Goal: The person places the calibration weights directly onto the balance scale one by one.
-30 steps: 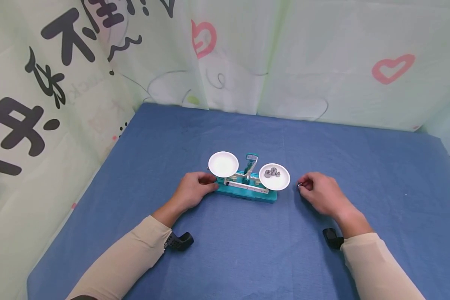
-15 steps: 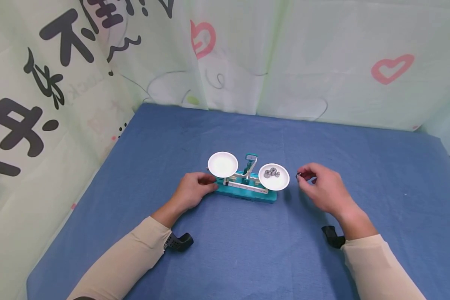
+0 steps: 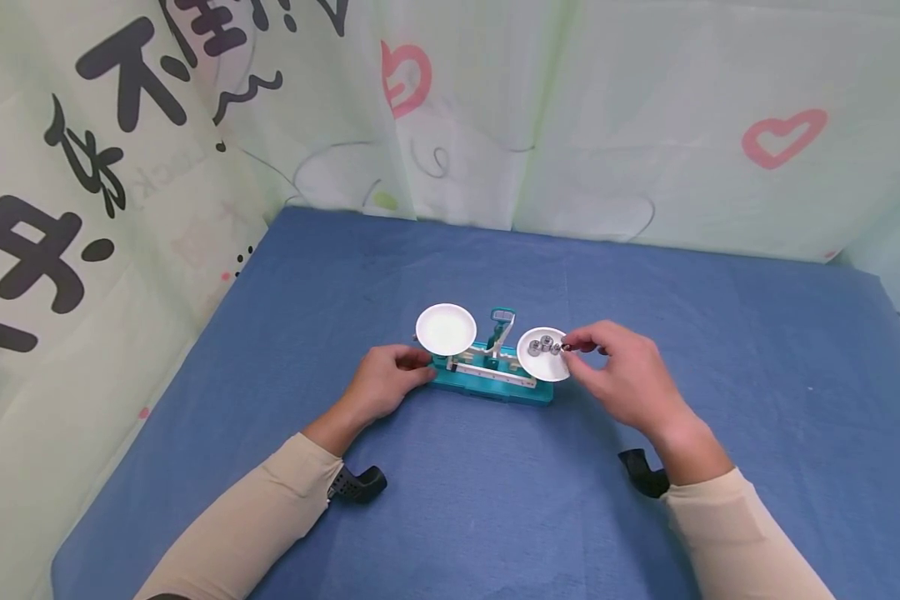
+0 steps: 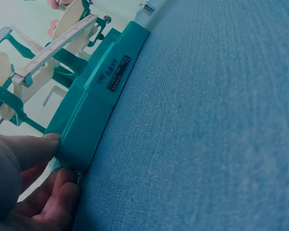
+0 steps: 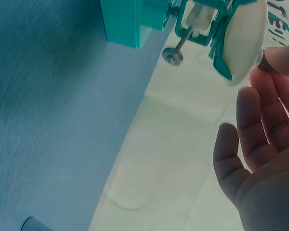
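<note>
A teal balance scale [image 3: 492, 383] with two white pans stands on the blue cloth. Its left pan [image 3: 446, 329] is bare, while several small metal weights [image 3: 546, 342] stand in the right pan [image 3: 543, 371]. My left hand [image 3: 386, 381] grips the left end of the base [image 4: 82, 144], thumb at the top edge and curled fingers against the end. Between thumb and index finger my right hand [image 3: 630, 375] pinches another small metal weight [image 5: 265, 62] at the right pan's outer rim, close to the others. The remaining fingers of that hand are spread below the pinch.
Blue cloth [image 3: 495, 500] covers the table. Pale printed curtains [image 3: 607, 125] rise behind it and along the left side. The scale's beam [image 4: 58, 43] and upright pointer frame [image 3: 503, 315] stand between the pans. A black wrist camera [image 3: 363, 483] sticks out under the left sleeve.
My right hand has lifted the small weight off the cloth and carried it left to the right pan's rim. My left hand stays at the scale's base.
</note>
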`<state>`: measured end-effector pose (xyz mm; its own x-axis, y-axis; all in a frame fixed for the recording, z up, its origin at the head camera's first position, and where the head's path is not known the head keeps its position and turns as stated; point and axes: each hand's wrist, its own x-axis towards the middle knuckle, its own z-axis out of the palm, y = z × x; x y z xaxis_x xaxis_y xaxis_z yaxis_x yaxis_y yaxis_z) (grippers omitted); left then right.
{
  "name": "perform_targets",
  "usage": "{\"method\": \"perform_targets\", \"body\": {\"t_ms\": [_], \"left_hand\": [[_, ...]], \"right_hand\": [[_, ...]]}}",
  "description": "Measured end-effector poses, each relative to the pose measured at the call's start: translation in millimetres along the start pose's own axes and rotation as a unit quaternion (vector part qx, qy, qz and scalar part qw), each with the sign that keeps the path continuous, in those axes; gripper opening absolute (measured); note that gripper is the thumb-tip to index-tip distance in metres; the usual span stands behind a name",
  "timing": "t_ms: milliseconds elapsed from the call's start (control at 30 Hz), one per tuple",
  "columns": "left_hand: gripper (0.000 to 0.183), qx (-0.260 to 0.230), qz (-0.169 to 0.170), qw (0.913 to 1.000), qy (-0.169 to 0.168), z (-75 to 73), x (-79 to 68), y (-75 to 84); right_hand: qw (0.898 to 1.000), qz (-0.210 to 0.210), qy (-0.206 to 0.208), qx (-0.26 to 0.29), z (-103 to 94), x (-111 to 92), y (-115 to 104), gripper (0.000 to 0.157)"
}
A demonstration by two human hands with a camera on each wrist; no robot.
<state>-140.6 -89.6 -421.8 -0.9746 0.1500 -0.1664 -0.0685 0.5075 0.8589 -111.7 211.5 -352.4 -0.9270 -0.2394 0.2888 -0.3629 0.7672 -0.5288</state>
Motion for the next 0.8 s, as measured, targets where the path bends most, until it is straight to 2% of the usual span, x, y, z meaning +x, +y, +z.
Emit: {"method": "perform_targets", "body": {"t_ms": [167,433,800], "left_hand": [[0.024,0.0,0.002,1.0,0.001,0.4,0.3,-0.8],[0.024,-0.001,0.002,1.0,0.0,-0.9,-1.1,-0.9],[0.024,-0.005,0.008,0.9999,-0.003,-4.1,-3.2,-2.8]], "right_hand": [[1.0,0.008,-0.02,-0.015,3.3,2,-6,0.015],[0.999,-0.009,-0.019,-0.028,6.8,4,-10,0.012],[0.996,-0.024,-0.02,-0.079,11.8,3,-16,0.009]]}}
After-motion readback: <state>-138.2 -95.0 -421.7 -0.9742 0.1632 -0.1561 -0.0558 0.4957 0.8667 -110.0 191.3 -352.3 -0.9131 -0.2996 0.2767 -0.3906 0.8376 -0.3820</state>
